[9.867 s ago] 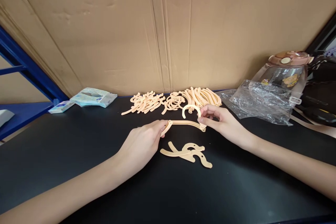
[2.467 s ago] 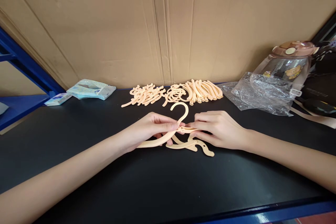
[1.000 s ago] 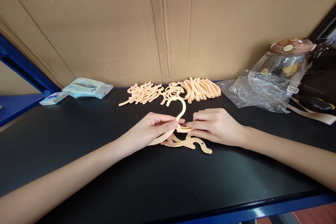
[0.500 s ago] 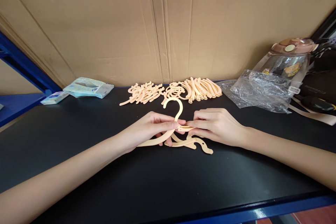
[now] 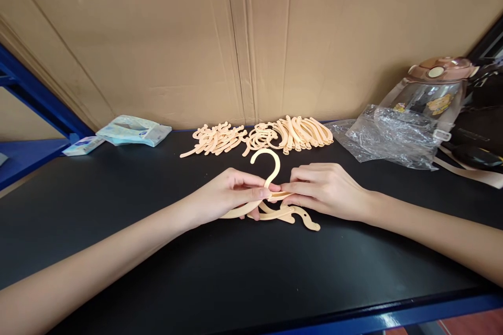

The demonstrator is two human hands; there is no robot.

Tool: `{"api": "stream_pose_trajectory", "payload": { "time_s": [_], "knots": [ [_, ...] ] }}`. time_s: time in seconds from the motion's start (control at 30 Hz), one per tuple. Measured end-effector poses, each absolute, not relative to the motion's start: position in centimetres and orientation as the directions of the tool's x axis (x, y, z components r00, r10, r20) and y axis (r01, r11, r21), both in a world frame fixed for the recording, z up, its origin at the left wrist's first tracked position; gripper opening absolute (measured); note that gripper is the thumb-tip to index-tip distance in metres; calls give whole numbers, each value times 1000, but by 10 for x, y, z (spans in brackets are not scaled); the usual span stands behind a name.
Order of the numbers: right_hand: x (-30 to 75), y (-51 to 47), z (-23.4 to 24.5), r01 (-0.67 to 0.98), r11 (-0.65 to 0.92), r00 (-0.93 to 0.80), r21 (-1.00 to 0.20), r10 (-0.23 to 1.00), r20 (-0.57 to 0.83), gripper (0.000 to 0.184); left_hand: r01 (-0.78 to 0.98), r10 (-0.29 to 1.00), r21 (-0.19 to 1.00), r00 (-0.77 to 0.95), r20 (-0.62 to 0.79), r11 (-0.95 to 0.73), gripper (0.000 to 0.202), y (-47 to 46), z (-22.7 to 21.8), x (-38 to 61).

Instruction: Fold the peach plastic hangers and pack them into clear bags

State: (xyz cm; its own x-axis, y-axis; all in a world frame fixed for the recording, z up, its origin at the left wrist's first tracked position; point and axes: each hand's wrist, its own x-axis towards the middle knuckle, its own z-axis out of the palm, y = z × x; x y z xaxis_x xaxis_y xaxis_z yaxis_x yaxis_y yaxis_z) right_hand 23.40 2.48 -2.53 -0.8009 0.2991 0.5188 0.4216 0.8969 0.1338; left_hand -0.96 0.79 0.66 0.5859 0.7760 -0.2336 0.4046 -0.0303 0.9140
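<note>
Between thumb and fingers, my left hand (image 5: 236, 193) grips a cream plastic hanger hook piece (image 5: 274, 167), its hook curving upward and its arm running down to the left. My right hand (image 5: 324, 188) pinches a cream hanger arm (image 5: 280, 196), whose left end meets the hook piece at my left fingertips. Whether the two parts are joined cannot be seen, as fingers cover the spot. Beneath both hands, more cream hanger parts (image 5: 306, 220) lie on the black table (image 5: 236, 282).
Along the back are piles of small curved pieces (image 5: 220, 138), hooks (image 5: 259, 136) and hanger arms (image 5: 304, 133). Tissue packs (image 5: 133, 131) lie at the left. A crumpled clear plastic bag (image 5: 393, 136) and a drinking bottle (image 5: 440, 89) are at the right, before a cardboard wall (image 5: 176, 36).
The hook piece has turned slightly and shifted right, its arm's left end now more hidden by my left hand. Both hands keep their hold, and the parts meet more closely.
</note>
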Motion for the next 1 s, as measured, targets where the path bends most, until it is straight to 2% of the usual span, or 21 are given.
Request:
{"api": "stream_pose_trajectory", "payload": {
  "time_s": [0.17, 0.4, 0.57, 0.87, 1.0],
  "knots": [
    [234, 24, -25, 406, 899, -803, 167, 264, 535, 30, 368, 796, 929, 574, -191, -43, 37, 6, 4, -7],
    [234, 25, -26, 427, 901, -774, 80, 318, 547, 31, 409, 835, 906, 532, -137, -112, 34, 7, 3, -3],
    [235, 24, -27, 442, 896, -767, 49, 349, 539, 33, 475, 844, 862, 524, -114, -179, 46, 3, 3, -2],
    [233, 26, -26, 513, 859, -701, -6, 423, 575, 26, 452, 849, 856, 527, -29, -251, 32, 0, -5, 0],
    [232, 26, -23, 583, 811, -632, 38, 423, 650, 25, 479, 856, 828, 517, 3, -292, 29, -2, -6, 0]
  ]
}}
